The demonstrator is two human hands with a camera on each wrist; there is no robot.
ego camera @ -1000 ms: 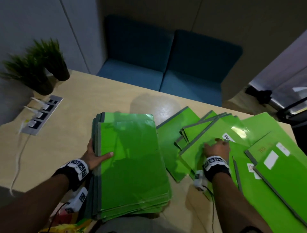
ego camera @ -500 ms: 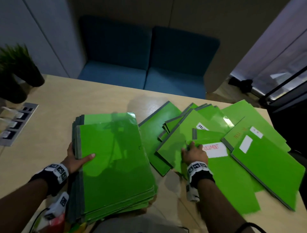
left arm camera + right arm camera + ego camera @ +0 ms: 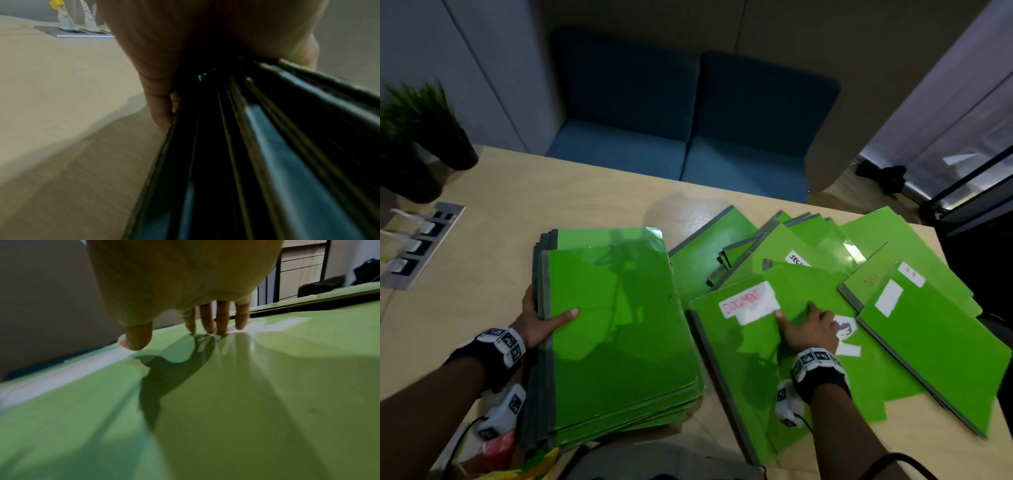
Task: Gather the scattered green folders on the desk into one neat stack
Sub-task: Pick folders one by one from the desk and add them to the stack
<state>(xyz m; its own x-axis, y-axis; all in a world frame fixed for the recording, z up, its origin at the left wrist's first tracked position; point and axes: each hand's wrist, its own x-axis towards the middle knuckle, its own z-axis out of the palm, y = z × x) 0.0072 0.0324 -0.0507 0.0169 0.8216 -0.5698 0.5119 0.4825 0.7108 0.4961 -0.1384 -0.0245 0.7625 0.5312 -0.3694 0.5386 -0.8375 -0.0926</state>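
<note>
Both arms were bare, with no sleeves. The left hand [image 3: 538, 320] had a black band [image 3: 493, 349] round its wrist, with white squares on top — each square had a black pattern. Under that wrist hung a small white box [image 3: 501, 413] with the same kind of pattern and a thin black cable. The right hand [image 3: 812, 329] wore a matching band [image 3: 816, 370], white box [image 3: 786, 404] and cable.
</note>
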